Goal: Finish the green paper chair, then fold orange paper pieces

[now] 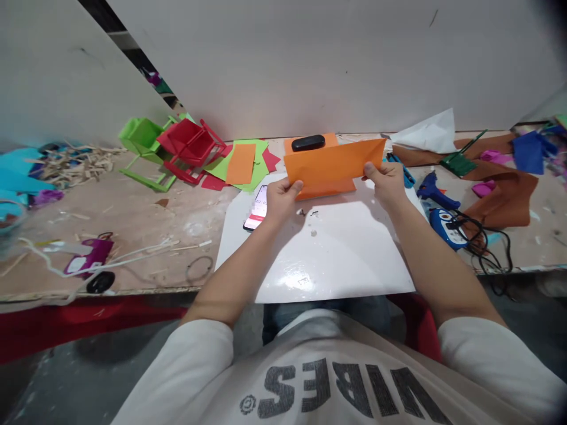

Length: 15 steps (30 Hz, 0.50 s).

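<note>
An orange sheet of paper (334, 167) is stretched between my two hands above the white board (328, 254). My left hand (282, 199) pinches its lower left corner, thumb on the near face. At its right end my right hand (384, 182) grips the edge between thumb and fingers. Under and behind the sheet shows more orange paper (332, 190), partly hidden. Left of my left hand lies a phone (257, 211) with its screen lit. A black oblong case (308, 143) rests on orange paper just beyond the held sheet.
Small green (144, 141) and red chairs (190, 141) stand at the back left, beside cut coloured papers (241, 164). On the right are a blue glue gun (436, 192), tangled black cable (487, 242) and brown sheets (505, 195). A purple device (91, 257) with white cord lies left.
</note>
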Motion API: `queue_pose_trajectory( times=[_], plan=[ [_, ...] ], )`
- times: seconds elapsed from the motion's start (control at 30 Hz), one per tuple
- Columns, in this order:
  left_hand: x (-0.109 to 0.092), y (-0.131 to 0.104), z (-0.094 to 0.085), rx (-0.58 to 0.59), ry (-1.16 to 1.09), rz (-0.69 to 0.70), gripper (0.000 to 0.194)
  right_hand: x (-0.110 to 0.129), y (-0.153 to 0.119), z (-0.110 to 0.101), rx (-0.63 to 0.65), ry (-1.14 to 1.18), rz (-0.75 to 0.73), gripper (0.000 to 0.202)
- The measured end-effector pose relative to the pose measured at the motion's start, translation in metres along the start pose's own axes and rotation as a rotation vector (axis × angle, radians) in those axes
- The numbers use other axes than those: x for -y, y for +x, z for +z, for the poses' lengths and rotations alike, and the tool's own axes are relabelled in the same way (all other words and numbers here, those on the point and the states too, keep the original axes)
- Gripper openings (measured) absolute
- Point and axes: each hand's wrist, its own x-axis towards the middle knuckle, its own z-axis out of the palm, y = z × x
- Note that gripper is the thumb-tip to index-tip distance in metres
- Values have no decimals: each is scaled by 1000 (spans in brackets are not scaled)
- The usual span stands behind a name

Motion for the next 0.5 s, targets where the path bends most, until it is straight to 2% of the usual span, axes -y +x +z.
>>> queue_pose_trajectory(
  times=[0.1,0.27,0.4,0.5],
  plan=[
    [-4,-4,-3,29,9,30,59,3,0,0,-20,-21,-11,77],
    [-17,-9,-5,95,-50,34,61,10,-6,8,-44,-30,-31,78],
    [-20,-8,-4,10,19,38,69,14,-13,17,-72,-34,-48,78],
    [-19,-9,-1,-67,51,23,68,14,-17,22,-120,-32,-48,80]
  ],
)
